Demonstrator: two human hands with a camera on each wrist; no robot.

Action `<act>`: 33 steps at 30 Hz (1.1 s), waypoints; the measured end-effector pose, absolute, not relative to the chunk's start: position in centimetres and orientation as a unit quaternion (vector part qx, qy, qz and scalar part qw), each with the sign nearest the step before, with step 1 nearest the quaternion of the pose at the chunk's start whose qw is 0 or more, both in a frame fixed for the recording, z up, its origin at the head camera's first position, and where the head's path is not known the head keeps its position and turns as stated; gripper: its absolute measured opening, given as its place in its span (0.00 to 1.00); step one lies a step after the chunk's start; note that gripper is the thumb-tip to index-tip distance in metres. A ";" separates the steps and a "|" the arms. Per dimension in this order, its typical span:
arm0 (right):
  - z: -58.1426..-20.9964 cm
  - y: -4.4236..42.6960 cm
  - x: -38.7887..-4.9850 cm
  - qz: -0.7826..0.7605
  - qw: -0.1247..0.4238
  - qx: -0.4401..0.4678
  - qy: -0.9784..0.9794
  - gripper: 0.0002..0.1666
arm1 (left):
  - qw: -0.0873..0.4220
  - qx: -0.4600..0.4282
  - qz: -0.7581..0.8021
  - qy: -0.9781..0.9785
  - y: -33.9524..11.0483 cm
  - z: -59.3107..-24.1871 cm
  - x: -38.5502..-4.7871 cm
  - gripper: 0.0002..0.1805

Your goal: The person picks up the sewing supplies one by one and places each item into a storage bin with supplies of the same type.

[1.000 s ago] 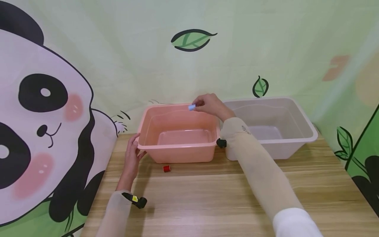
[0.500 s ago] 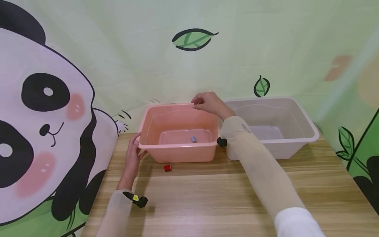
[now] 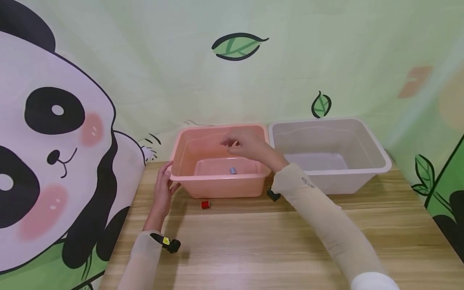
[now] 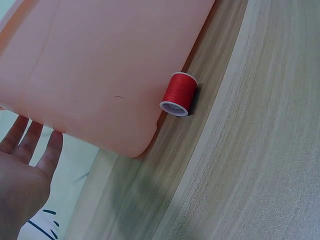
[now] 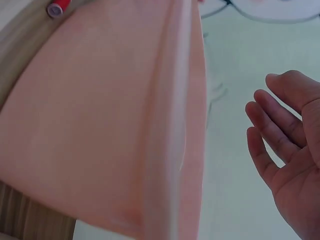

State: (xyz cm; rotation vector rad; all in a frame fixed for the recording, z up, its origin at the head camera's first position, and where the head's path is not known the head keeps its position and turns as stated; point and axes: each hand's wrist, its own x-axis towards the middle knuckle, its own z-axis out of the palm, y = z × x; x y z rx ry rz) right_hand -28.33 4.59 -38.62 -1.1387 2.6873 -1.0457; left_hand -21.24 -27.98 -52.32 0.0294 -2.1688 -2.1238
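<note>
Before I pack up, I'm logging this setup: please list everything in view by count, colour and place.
pink bin: one, pink, on table
grey bin: one, grey, right of pink bin
red spool: one, red, on table near pink bin
blue spool: one, pale blue, inside pink bin
table: one, wood-toned, under both bins
backdrop: one, mainly green, behind table, with panda and leaves
wrist cameras: two, black, one per wrist
sleeves: two, beige, right meeting white cloth
left hand: one, bare, touching pink bin
right hand: one, bare, above pink bin
</note>
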 end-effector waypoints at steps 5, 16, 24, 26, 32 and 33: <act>-39.3 4.0 -26.2 -0.337 -0.032 -0.414 0.845 0.13 | 0.056 0.007 -0.699 -0.713 -28.0 -52.1 -21.3 0.27; -40.6 3.1 -21.9 -0.354 -0.061 -0.475 0.804 0.13 | 0.056 0.005 -0.700 -0.712 -28.2 -52.0 -21.2 0.26; -42.8 2.9 -18.9 -0.363 -0.032 -0.471 0.803 0.12 | 0.051 0.006 -0.698 -0.714 -28.4 -52.2 -21.2 0.28; -43.6 2.8 -18.4 -0.370 -0.028 -0.473 0.799 0.13 | 0.050 0.007 -0.697 -0.715 -28.4 -52.3 -21.2 0.28; -46.4 2.7 -17.2 -0.388 -0.054 -0.487 0.780 0.13 | 0.049 0.007 -0.699 -0.713 -28.2 -52.3 -21.1 0.28; -46.9 2.6 -17.1 -0.385 -0.058 -0.488 0.781 0.13 | 0.049 0.006 -0.699 -0.713 -28.2 -52.3 -21.1 0.28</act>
